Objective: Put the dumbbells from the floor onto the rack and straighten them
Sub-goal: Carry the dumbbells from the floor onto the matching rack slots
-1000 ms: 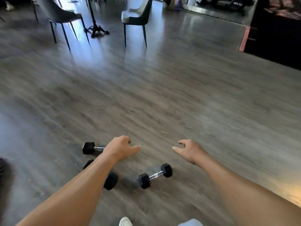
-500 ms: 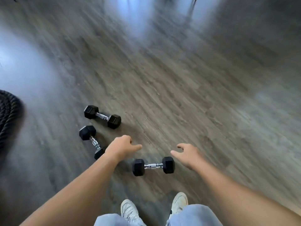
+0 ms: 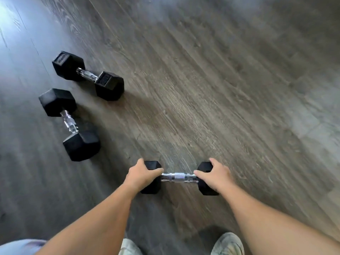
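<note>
Grey wood-grain floor (image 3: 220, 80) fills the frame; no rack is in view. Three dumbbells lie on it, so the task looks barely begun. The near dumbbell (image 3: 179, 177) sits at lower centre. The left hand (image 3: 141, 176) is curled over its left head and the right hand (image 3: 216, 176) over its right head, a two-handed grip with the chrome bar bare between them. Whether it has left the floor I cannot tell. A second dumbbell (image 3: 88, 75) and a third dumbbell (image 3: 69, 124) rest untouched at upper left. Half a second earlier both hands hovered open above the near one; now they have closed on it.
</note>
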Available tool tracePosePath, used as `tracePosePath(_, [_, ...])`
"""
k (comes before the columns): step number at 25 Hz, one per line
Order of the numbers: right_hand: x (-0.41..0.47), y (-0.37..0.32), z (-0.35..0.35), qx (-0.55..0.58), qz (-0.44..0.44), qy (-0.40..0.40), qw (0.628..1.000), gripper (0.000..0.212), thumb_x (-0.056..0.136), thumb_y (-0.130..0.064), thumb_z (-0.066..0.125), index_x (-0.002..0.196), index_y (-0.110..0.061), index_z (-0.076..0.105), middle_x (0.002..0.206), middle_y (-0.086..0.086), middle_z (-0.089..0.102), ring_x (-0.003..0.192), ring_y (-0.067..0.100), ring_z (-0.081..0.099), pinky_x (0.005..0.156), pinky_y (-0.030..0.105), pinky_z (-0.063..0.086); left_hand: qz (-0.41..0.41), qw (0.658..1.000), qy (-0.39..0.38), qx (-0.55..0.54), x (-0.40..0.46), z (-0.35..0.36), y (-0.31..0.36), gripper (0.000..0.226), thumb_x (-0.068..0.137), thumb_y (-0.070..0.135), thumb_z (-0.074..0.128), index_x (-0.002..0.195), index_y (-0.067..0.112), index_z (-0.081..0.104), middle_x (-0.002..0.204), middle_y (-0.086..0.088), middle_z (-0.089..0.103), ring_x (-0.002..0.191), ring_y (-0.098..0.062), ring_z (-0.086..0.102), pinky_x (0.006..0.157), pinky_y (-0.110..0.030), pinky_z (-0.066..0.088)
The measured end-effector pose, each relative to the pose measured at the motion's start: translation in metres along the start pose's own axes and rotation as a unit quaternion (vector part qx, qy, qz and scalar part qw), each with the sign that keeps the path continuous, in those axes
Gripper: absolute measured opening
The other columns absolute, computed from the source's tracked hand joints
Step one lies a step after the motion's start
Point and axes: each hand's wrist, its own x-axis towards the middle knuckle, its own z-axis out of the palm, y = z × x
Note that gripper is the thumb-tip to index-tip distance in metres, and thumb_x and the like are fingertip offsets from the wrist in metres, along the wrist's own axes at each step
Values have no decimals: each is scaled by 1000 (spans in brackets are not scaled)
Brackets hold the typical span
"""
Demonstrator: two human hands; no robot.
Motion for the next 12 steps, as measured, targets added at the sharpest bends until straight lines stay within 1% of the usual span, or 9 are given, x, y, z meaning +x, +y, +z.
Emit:
tracePosePath(1, [7, 4, 5, -3, -10, 10, 1000, 86, 63, -65, 76, 141, -37, 51, 136, 6, 58, 122, 30, 57, 93, 36, 47, -3, 1000, 8, -25, 6, 6, -4, 58, 59, 58, 78, 99, 21, 56, 104, 0, 66, 92, -20, 62, 81, -33, 53])
tracePosePath(3, [17, 8, 9, -27, -30, 32, 999, 78, 60, -64, 77, 132, -40, 58, 129, 0, 64, 118, 26, 59, 89, 33, 47, 7, 999, 22, -34, 16, 13, -7, 59, 50, 56, 83, 92, 23, 59, 96, 2, 66, 88, -17, 63, 77, -32, 54])
tracePosePath(5, [19, 9, 7, -54, -52, 33, 997, 77, 57, -65, 76, 128, -41, 62, 128, -4, 65, 118, 23, 59, 91, 33, 48, 27, 999, 24, -30, 19, 16, -9, 63, 46, 56, 88, 93, 25, 60, 93, 5, 65, 87, -15, 62, 73, -30, 51])
tracePosePath(6, [19, 8, 5, -60, -59, 33, 996, 73, 57, -65, 77, 124, -40, 64, 124, -5, 66, 116, 23, 60, 90, 32, 48, 35, 999, 28, -28, 21, 17, -11, 62, 46, 55, 88, 93, 26, 60, 93, 5, 64, 87, -14, 61, 73, -30, 52])
tracePosePath(9, [22, 9, 4, -54, -68, 29, 996, 47, 60, -57, 79, 99, -33, 69, 98, -8, 67, 96, 22, 60, 78, 31, 50, 24, 998, 39, -46, 25, 22, -13, 54, 46, 48, 85, 91, 28, 63, 95, 4, 65, 86, -13, 61, 79, -32, 57])
tracePosePath(10, [21, 10, 5, -47, -69, 33, 996, 44, 61, -54, 79, 95, -30, 69, 92, -8, 66, 92, 22, 59, 75, 30, 50, 22, 997, 42, -56, 24, 22, -13, 54, 45, 46, 85, 92, 29, 63, 97, 3, 65, 86, -14, 61, 80, -34, 58])
tracePosePath(12, [12, 8, 4, -33, -76, 43, 996, 43, 60, -52, 80, 94, -30, 69, 92, -6, 66, 89, 23, 58, 71, 30, 48, 13, 995, 52, -83, 14, 15, -13, 56, 43, 44, 84, 94, 31, 65, 100, 1, 64, 89, -18, 62, 81, -36, 60])
